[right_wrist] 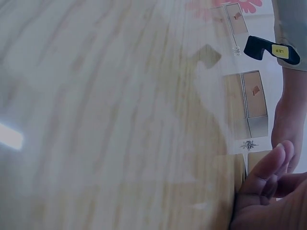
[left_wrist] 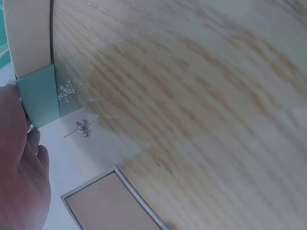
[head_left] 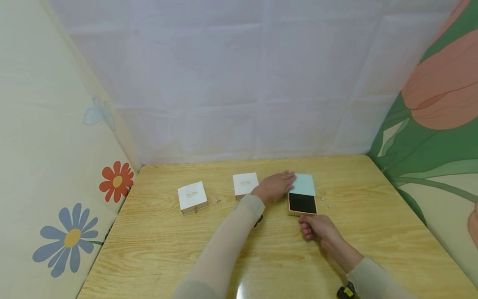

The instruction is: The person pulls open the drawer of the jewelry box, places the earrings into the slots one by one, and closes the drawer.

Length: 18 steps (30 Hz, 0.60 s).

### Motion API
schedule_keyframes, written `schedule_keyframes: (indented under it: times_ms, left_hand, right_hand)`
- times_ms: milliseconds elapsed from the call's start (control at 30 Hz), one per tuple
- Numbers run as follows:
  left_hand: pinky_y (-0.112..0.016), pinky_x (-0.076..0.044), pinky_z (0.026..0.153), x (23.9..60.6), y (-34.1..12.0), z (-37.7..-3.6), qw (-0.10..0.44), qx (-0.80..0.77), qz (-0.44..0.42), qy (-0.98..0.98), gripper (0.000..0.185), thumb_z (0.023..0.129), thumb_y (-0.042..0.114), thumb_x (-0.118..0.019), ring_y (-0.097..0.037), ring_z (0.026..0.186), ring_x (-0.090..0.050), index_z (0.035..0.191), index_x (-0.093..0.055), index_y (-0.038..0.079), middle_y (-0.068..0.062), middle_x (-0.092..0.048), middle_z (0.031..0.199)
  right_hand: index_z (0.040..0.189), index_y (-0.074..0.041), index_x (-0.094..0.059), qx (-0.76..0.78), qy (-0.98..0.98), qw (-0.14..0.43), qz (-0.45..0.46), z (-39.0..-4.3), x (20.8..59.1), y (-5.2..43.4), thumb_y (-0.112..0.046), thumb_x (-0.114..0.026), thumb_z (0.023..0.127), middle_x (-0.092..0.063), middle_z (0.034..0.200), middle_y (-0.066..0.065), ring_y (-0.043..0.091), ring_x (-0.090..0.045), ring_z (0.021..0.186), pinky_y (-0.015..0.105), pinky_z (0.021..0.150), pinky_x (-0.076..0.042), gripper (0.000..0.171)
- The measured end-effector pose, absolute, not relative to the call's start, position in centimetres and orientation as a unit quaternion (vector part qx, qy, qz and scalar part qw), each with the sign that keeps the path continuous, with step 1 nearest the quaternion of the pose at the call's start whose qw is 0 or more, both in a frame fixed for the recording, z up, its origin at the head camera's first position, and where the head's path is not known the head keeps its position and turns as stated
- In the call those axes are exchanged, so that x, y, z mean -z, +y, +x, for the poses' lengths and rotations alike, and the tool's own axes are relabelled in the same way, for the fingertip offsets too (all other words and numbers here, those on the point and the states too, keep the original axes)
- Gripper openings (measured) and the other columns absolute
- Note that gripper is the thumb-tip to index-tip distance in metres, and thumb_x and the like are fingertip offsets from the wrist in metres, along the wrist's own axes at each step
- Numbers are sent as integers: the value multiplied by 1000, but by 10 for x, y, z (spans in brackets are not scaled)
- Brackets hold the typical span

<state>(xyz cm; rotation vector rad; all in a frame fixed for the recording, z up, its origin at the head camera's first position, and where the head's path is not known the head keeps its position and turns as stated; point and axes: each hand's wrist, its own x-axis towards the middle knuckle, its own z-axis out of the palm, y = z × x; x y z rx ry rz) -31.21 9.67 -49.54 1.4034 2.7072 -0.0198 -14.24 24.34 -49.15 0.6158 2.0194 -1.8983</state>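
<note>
A small jewelry box with a mint-green sleeve (head_left: 304, 185) stands on the right, its drawer (head_left: 302, 203) slid out toward me, showing a black lining. My left hand (head_left: 274, 186) rests against the sleeve's left edge with fingers extended. At the drawer's front edge my right hand (head_left: 319, 227) pinches with thumb and curled fingers; whatever tab lies there is hidden. In the left wrist view, two sparkly flower-shaped stud earrings (left_wrist: 67, 91) lie beside the sleeve's left side. Two tiny shiny pieces (head_left: 323, 199) lie right of the drawer.
Two white boxes with gold lettering stand to the left, one (head_left: 244, 182) near my left forearm and another (head_left: 192, 196) farther left. Small shiny pieces (head_left: 218, 200) lie between them. The wood-grain table (head_left: 168, 253) meets a white cloth backdrop (head_left: 205, 83) behind.
</note>
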Motion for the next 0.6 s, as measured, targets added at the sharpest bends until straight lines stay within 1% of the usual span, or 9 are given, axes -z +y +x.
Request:
schedule_keyframes:
  times_ms: [333,600]
  left_hand:
    - [-29,-13,127,493,97,-311,41,10,461,886,56,113,40,-19,-14,156,-10,163,-16,17,3,-13,170]
    - [-30,-13,127,492,96,-310,40,12,463,886,56,113,39,-20,-15,156,-10,164,-16,16,2,-13,170]
  right_hand:
    - [96,6,-64,660,705,151,213,-140,491,243,-10,-51,104,-61,69,-1,9,-55,59,21,52,-49,22]
    - [93,5,-64,661,703,149,215,-139,491,241,-9,-51,103,-60,66,-2,7,-53,56,20,50,-47,21]
